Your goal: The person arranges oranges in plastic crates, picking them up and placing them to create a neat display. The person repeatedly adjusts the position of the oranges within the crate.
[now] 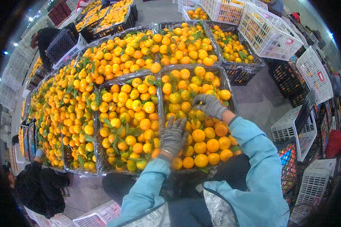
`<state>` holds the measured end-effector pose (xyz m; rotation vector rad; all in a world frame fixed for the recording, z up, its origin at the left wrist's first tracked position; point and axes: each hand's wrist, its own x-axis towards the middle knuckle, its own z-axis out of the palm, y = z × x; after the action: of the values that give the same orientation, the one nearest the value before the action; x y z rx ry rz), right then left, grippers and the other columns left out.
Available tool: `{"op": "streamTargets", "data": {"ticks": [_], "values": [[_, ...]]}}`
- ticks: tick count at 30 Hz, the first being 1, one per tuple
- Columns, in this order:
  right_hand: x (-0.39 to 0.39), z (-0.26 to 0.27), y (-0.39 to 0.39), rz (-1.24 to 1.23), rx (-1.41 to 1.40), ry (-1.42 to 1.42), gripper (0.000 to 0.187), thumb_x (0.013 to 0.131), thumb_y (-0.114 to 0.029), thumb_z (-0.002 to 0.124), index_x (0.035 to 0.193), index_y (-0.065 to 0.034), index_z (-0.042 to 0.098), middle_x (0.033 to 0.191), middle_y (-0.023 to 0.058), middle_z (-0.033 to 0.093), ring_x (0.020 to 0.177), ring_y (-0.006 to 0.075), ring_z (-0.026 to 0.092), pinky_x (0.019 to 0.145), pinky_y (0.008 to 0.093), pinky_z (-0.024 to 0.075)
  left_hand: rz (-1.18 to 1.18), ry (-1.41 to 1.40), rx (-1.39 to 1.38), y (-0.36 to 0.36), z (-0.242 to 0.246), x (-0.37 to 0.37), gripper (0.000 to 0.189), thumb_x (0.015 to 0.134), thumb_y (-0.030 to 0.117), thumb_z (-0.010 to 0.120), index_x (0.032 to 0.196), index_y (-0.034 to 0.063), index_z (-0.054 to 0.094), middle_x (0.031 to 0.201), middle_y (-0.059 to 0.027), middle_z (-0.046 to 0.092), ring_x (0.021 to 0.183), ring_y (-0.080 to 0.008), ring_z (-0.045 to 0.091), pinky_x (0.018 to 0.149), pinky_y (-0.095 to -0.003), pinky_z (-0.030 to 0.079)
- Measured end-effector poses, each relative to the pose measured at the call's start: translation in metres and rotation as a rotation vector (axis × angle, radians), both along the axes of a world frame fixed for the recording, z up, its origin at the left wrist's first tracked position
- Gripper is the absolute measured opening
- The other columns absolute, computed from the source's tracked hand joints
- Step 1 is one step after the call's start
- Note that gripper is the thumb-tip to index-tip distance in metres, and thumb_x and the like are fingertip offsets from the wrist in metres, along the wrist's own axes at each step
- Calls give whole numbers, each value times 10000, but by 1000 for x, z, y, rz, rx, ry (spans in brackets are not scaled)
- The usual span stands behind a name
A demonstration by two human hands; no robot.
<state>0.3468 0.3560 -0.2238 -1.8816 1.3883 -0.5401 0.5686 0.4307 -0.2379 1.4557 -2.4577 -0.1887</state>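
My left hand (174, 137), in a grey knitted glove, lies palm down on mandarins with its fingers spread. It is near the divide between two plastic-lined crates. In the right one, mandarins (200, 146) are heaped, larger-looking towards my body and greener in the middle. My right hand (210, 106), gloved alike, reaches into the middle of that heap with its fingers curled down. A small yellow spot shows by its fingertips, but whether it grips a fruit is hidden. The neighbouring crate holds mandarins with green leaves (119, 134).
More lined crates of mandarins (125, 56) adjoin at the back and left. White plastic crates (270, 31) are stacked at back right, above black crates (284, 76). A person in dark clothes (42, 187) crouches at lower left; another person (45, 42) bends by a dark crate.
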Motion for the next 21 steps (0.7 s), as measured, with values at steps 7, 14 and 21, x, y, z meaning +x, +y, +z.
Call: {"op": "streamTargets", "data": {"ticks": [7, 14, 21], "values": [[-7, 9, 25, 361, -289, 711, 337, 745, -154, 684, 1081, -178, 680, 1070, 82, 645, 1012, 321, 631, 814, 445, 525, -14, -3, -70, 2, -6, 1, 516, 836, 341, 641, 1313, 164, 553, 1254, -83, 603, 1267, -333, 459, 1119, -557, 193], [0, 22, 22, 196, 96, 848, 547, 754, -225, 715, 1272, -150, 556, 1254, 135, 542, 1121, 320, 574, 888, 458, 488, -15, 6, -93, 1, -9, 1, 496, 840, 346, 633, 1294, 156, 569, 1248, -80, 602, 1262, -333, 462, 1120, -558, 192], [-2, -7, 33, 171, -74, 157, 526, 712, -212, 778, 1181, -79, 579, 1210, 150, 559, 1133, 341, 552, 937, 417, 468, -16, 12, -65, 1, -8, 2, 518, 831, 357, 637, 1301, 153, 559, 1261, -84, 590, 1281, -329, 443, 1122, -568, 179]]}}
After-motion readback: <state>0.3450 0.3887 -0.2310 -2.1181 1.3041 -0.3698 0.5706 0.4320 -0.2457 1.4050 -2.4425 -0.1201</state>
